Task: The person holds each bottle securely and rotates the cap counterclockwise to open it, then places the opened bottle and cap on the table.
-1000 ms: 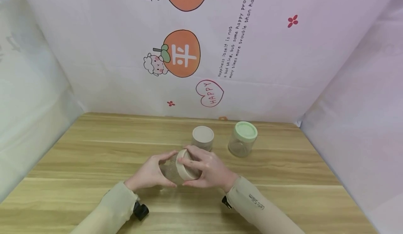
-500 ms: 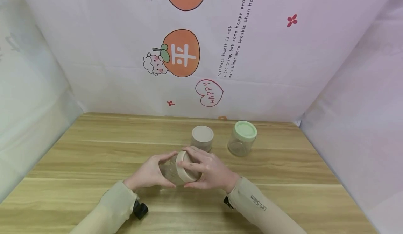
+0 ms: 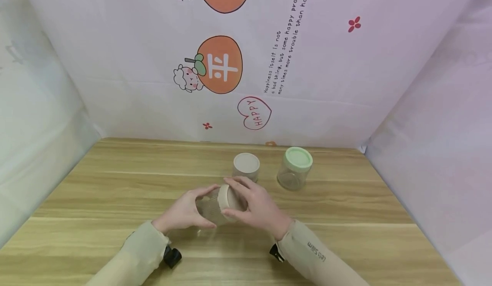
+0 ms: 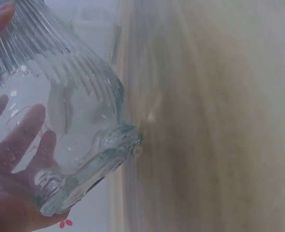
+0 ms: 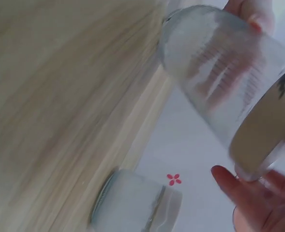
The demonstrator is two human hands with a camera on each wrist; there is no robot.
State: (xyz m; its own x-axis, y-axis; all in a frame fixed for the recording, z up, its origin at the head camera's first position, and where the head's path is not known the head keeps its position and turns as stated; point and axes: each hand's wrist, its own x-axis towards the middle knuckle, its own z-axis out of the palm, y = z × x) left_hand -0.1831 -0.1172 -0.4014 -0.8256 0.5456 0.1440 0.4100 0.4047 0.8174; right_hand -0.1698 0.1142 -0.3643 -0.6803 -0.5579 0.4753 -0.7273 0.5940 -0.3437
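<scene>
A ribbed clear glass jar (image 3: 209, 210) with a beige lid (image 3: 224, 199) is held tilted over the wooden table, its lid end toward the right. My left hand (image 3: 184, 211) grips the glass body from the left; in the left wrist view its fingers show through the clear glass (image 4: 84, 104). My right hand (image 3: 261, 207) holds the lid, with fingers over the far rim and the thumb at the near side. In the right wrist view, the lid's beige band (image 5: 263, 128) lies against the right hand's fingers (image 5: 251, 195).
Just behind the hands stands a jar with a whitish lid (image 3: 246, 163), partly hidden by the right hand. A clear jar with a pale green lid (image 3: 298, 159) stands farther right. White printed cloth (image 3: 315, 115) walls the wooden table (image 3: 127, 183) at the back and sides.
My right hand has turned on the lid, its fingers shifting round the rim and its thumb rising along the near side. The left hand keeps its grip on the jar body.
</scene>
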